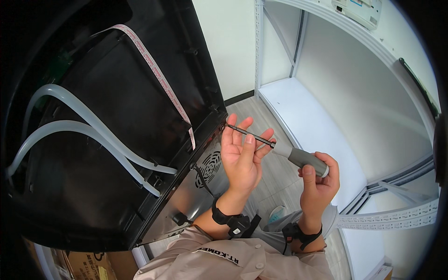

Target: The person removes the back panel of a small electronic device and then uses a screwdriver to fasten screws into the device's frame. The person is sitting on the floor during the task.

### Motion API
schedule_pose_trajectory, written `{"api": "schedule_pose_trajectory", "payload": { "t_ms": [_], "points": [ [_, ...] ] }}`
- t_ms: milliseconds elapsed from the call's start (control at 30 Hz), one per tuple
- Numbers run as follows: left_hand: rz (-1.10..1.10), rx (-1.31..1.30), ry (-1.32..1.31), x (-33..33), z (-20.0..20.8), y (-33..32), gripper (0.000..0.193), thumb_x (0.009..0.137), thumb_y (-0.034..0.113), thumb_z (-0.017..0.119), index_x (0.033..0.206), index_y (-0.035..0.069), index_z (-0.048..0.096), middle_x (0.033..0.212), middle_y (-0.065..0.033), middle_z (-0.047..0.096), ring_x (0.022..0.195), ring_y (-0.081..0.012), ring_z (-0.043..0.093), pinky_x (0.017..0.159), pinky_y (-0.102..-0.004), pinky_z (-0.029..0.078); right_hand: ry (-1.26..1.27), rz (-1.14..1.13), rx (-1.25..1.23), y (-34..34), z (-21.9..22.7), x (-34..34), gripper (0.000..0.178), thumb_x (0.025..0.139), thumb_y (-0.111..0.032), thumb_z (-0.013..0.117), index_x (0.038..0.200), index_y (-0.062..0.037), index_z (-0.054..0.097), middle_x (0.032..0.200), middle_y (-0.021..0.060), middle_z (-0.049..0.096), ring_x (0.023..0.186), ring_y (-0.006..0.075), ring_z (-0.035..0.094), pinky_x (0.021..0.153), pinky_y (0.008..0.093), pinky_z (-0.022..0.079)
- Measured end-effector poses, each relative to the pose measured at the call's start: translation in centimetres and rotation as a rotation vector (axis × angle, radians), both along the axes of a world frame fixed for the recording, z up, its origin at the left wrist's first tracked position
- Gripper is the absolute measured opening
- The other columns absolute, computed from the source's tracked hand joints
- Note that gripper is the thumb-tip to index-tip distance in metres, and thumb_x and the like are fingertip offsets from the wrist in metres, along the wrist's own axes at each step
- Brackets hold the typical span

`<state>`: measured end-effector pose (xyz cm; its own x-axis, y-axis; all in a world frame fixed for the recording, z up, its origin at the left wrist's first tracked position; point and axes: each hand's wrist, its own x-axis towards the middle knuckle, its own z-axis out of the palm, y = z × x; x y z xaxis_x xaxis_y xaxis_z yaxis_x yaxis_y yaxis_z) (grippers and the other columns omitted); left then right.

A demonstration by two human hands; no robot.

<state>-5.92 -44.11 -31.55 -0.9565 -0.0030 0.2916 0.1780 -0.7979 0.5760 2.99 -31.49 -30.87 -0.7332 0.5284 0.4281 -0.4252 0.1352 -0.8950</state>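
A screwdriver [296,156] with a thick grey handle and a long dark shaft lies across my two hands. My right hand [319,184] is wrapped round the end of the handle. Farther left, my left hand [242,161] steadies the shaft between thumb and fingers, palm up. The shaft's tip meets the right edge of a large black plastic housing [186,60], at the corner by a metal side panel [184,205]. Whether a screw sits at the tip is too small to tell.
Two translucent hoses [88,126] and a pink-white ribbon cable [154,65] run over the housing. The metal panel has a round vent [208,169]. White shelving [322,126] stands on the right. A cardboard box [86,266] lies at lower left.
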Motion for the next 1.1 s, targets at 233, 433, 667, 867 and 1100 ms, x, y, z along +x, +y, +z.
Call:
{"api": "schedule_pose_trajectory", "payload": {
  "t_ms": [233,433,667,867,1100],
  "points": [
    [0.012,-0.031,0.014,0.1,-0.2,-0.1,0.05,0.099,0.008,0.046,0.145,0.006,0.025,0.136,-0.0091,0.045,0.104,-0.0273,0.065,0.081,-0.0363,0.061,0.172,0.075,0.267,0.9,-0.3,-0.6,0.036,0.08,0.004,0.063,0.114,-0.0008,0.053,0.116,0.0183,0.055,0.108,0.0248,0.055,0.089,0.0345,0.047],
    [0.017,0.095,-0.141,-0.7,-0.7,-0.3,0.044,0.098,0.01,0.053,0.138,0.003,0.038,0.113,-0.0056,0.057,0.089,-0.0154,0.065,0.073,-0.0322,0.062,0.197,0.038,0.369,1.2,-0.5,-0.7,0.039,0.077,0.003,0.064,0.114,-0.001,0.053,0.118,0.0184,0.053,0.105,0.0256,0.055,0.09,0.036,0.044],
    [0.067,0.043,-0.121,-0.8,-0.7,-0.4,0.038,0.097,0.013,0.055,0.132,0.002,0.045,0.101,-0.0021,0.061,0.089,-0.0139,0.066,0.071,-0.0308,0.062,0.023,0.048,0.216,0.2,0.2,0.1,0.053,0.08,-0.002,0.066,0.129,0.0003,0.043,0.119,0.0163,0.052,0.1,0.0202,0.055,0.088,0.0334,0.045],
    [0.078,0.084,-0.122,-0.6,-0.5,-0.2,0.041,0.098,0.012,0.054,0.135,0.0,0.041,0.106,-0.0044,0.06,0.09,-0.0164,0.067,0.076,-0.0343,0.062,0.126,0.112,0.222,1.3,-1.2,0.1,0.058,0.082,-0.008,0.071,0.129,0.001,0.041,0.119,0.0161,0.053,0.099,0.0182,0.056,0.088,0.0311,0.046],
    [0.011,0.137,-0.07,-0.3,-0.6,-0.6,0.044,0.098,0.007,0.049,0.139,0.001,0.035,0.114,-0.0075,0.059,0.097,-0.0217,0.067,0.082,-0.0368,0.06,0.214,0.088,0.116,0.4,-0.4,0.0,0.053,0.082,-0.002,0.069,0.127,0.0004,0.042,0.119,0.0165,0.053,0.109,0.0209,0.053,0.093,0.0343,0.046]
  ]
}}
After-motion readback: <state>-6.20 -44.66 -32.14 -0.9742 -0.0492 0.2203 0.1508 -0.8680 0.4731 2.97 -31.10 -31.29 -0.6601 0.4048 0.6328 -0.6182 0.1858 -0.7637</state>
